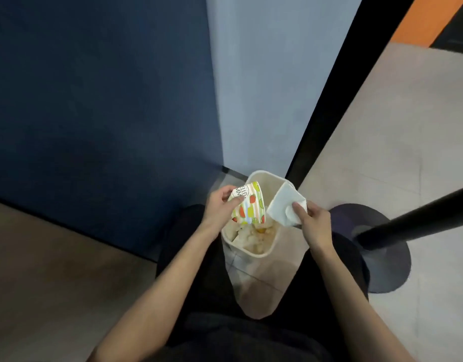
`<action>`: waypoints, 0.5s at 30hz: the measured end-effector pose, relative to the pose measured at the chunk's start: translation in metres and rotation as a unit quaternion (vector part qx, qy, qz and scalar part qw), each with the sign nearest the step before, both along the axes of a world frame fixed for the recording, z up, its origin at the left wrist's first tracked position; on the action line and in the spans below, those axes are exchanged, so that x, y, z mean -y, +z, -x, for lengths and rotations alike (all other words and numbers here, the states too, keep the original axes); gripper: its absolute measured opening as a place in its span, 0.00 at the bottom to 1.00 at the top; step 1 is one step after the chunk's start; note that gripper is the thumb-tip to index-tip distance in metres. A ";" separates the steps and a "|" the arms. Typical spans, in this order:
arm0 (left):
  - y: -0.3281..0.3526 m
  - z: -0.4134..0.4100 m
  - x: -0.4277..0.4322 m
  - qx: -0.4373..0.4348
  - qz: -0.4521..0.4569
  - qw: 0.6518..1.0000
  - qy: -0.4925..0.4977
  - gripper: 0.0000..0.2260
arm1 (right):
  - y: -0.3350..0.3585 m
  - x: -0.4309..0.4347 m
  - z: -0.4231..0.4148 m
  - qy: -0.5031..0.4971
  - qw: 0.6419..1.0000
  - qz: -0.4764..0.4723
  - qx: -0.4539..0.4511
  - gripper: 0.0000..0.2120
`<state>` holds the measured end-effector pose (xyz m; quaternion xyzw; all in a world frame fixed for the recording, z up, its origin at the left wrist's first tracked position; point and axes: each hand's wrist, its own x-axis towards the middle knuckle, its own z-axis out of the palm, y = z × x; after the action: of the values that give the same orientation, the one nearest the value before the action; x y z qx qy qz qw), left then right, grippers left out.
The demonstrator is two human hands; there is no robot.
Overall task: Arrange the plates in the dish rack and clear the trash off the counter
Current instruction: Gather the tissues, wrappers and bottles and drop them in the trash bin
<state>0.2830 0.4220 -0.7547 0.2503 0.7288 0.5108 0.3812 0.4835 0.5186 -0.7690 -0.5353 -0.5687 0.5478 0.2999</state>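
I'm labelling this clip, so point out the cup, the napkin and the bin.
cup (251, 207), head view, on its patterned side.
napkin (281, 205), head view, on its flat middle.
bin (267, 186), head view, on its far inner wall.

1. The left hand (220, 208) and the right hand (314, 223) are bare.
2. Both forearms (157, 283) are bare along all their visible length.
3. Plain black trousers (347, 254) cover the legs.
4. A dark top (251, 338) shows at the bottom edge.
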 end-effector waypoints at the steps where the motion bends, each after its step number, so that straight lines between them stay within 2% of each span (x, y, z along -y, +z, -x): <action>1: -0.014 0.002 -0.003 0.017 -0.009 0.999 0.030 0.04 | -0.011 -0.002 0.004 -0.023 1.000 0.003 -0.009 0.07; 4: -0.026 -0.018 0.030 0.034 0.029 0.997 0.066 0.06 | -0.020 0.028 -0.012 -0.067 0.996 0.065 0.006 0.08; 7: -0.013 -0.016 0.038 0.020 0.038 0.999 0.008 0.06 | -0.010 0.021 -0.016 -0.031 0.997 0.072 0.021 0.15; 11: -0.031 -0.005 0.012 -0.039 0.011 0.999 -0.014 0.08 | -0.029 0.003 -0.002 -0.040 0.998 0.056 -0.010 0.09; 15: -0.055 -0.015 0.015 -0.096 0.024 0.991 -0.096 0.11 | -0.035 0.025 -0.010 -0.056 0.997 0.059 -0.018 0.05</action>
<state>0.2979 0.4065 -0.8101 0.3572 0.7469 0.4279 0.3626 0.4935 0.4940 -0.8036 -0.5731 -0.4989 0.5725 0.3081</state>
